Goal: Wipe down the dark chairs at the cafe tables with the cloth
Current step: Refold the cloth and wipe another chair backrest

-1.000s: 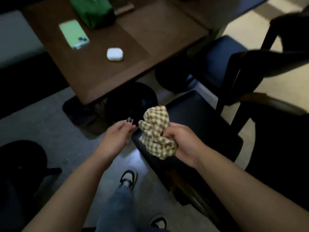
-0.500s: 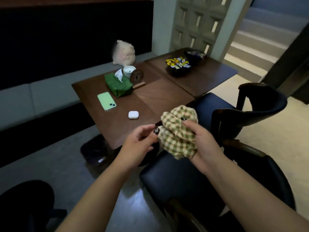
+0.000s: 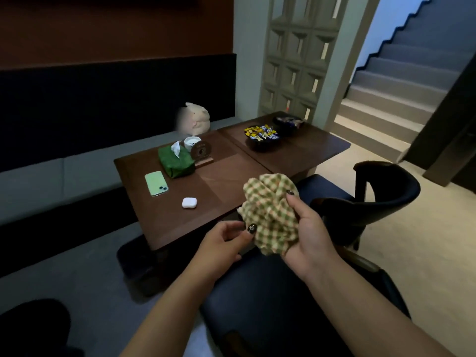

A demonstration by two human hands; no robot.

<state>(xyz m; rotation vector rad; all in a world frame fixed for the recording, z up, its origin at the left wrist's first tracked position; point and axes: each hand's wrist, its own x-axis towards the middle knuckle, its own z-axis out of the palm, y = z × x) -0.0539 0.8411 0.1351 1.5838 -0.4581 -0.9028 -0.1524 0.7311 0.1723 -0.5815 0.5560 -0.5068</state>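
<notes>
We note the right hand (image 3: 306, 238) bunching the checked cloth (image 3: 270, 215) at frame centre, left hand (image 3: 221, 243) fingers (image 3: 251, 229) pinching its edge, apparently readying it above the dark chair (image 3: 270, 300).

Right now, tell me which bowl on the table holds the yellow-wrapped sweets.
The nearer dark bowl, heaped with yellow and blue wrappers; the farther bowl behind it holds darker contents.
</notes>
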